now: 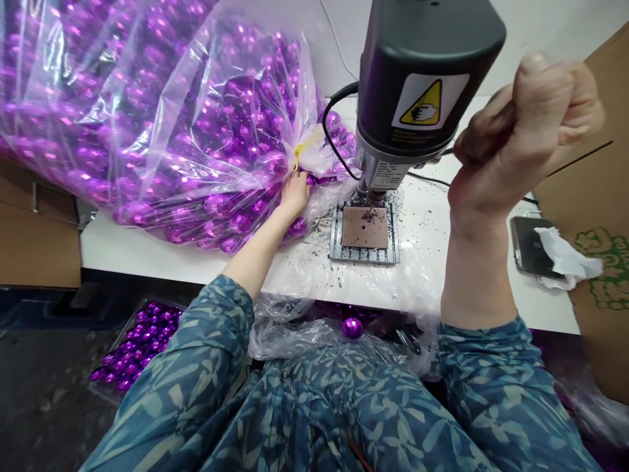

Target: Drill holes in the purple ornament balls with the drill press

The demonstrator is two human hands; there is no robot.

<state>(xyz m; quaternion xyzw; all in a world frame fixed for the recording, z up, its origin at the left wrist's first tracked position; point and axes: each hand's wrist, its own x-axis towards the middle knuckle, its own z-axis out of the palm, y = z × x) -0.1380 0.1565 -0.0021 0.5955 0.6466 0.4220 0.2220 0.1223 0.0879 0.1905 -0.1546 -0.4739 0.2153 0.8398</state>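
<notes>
My left hand (295, 191) reaches to the gathered neck of a big clear plastic bag (162, 124) full of shiny purple faceted balls. Its fingertips are hidden among the plastic and purple balls there, just below a yellow tie (297, 155). On the right, my right hand (525, 124) is closed in a raised fist around the feed handle of a bench drill press (422, 85); most of the handle is hidden by the fingers. Under the drill head, a brown block (364, 228) with a small hole sits on a slotted metal base (339, 254). Dark shavings lie on both.
More shavings and clear film cover the white table (422, 262). A phone (531, 244) with crumpled tissue (565, 252) lies at right beside a cardboard box (599, 196). A purple ball (352, 327) shows below the table edge. A tray of purple balls (142, 341) stands lower left.
</notes>
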